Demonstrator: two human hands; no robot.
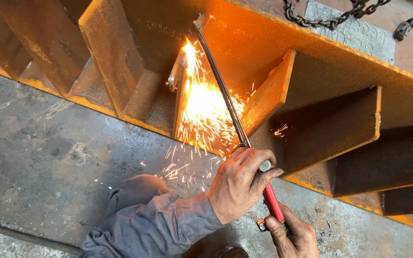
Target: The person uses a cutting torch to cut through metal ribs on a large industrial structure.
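Observation:
A long cutting torch with a thin metal tube and red handle reaches up to a rusty steel beam with welded stiffener plates. Its tip is at a plate near the top centre, and a bright shower of sparks falls from the cut. My left hand, in a grey sleeve, grips the torch where the tube meets the handle. My right hand holds the red handle's lower end at the bottom edge.
The beam lies across a stained concrete floor. A steel chain and a hook lie on a checkered plate at the top right. My knee in grey trousers is below the sparks.

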